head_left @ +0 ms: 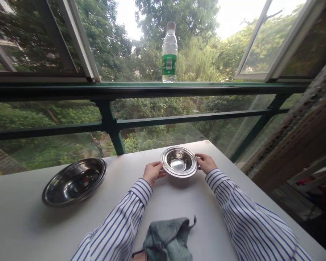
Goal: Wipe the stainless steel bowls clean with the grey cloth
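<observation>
A small shiny metal bowl with a wide rim is held between my two hands over the far right part of the white table. My left hand pinches the rim on its left side. On the opposite side, my right hand grips the rim with thumb and fingers. The bowl looks empty inside; whether its base touches the tabletop I cannot tell. Closer to me, between my forearms, lies a crumpled grey-green cloth with a dark loop at one corner.
A larger metal basin with a small red mark inside stands on the left of the white table. Behind the table runs a dark green railing, with a green-labelled plastic bottle upright on it. Open windows flank it.
</observation>
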A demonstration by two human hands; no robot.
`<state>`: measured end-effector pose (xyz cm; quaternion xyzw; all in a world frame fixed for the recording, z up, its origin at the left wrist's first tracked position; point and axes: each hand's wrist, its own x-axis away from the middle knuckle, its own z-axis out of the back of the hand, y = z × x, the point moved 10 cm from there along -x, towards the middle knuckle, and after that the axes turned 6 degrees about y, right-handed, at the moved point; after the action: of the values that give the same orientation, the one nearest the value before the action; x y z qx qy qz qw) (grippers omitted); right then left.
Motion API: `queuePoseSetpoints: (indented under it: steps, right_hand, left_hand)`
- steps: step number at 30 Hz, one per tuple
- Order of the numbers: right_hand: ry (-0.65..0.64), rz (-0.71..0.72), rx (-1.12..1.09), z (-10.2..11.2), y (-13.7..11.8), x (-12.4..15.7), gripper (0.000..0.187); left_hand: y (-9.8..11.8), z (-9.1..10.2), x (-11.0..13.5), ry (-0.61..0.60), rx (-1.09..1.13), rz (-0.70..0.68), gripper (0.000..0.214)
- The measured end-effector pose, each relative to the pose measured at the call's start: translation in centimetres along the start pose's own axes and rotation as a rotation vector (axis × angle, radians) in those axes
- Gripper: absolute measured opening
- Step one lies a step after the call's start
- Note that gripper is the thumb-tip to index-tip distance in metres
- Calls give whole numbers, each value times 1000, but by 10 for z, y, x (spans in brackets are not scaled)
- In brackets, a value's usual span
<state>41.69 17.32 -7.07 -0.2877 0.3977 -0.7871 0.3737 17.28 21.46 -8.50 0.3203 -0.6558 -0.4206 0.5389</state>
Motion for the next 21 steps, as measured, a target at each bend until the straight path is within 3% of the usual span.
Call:
queuePoseSetpoints:
  steps: [6,9,11,13,16,18,21]
  right_hand:
    - [116,115,100,20,-14,11,29]
    - [183,259,125,32,-35,39,33]
    - [143,371,124,30,-48,69,34]
    - [-12,510,121,14,-60,110,30]
    - [-332,919,257,-26,-73,196,40]
    - [-384,1054,391,-42,-66,235,50]
    - [-403,1108,537,-63,-50,258,54]
  left_hand:
    - [9,1,12,-29,-145,-77,35]
    - [12,15,26,-27,-299,-134,43]
    - [10,24,40,-75,-433,-163,42]
    - [4,32,56,-149,-564,-195,38]
    - [-4,45,80,-209,-727,-249,39]
    - [-10,51,94,-226,-804,-278,40]
    - [-21,50,110,-263,-875,-308,41]
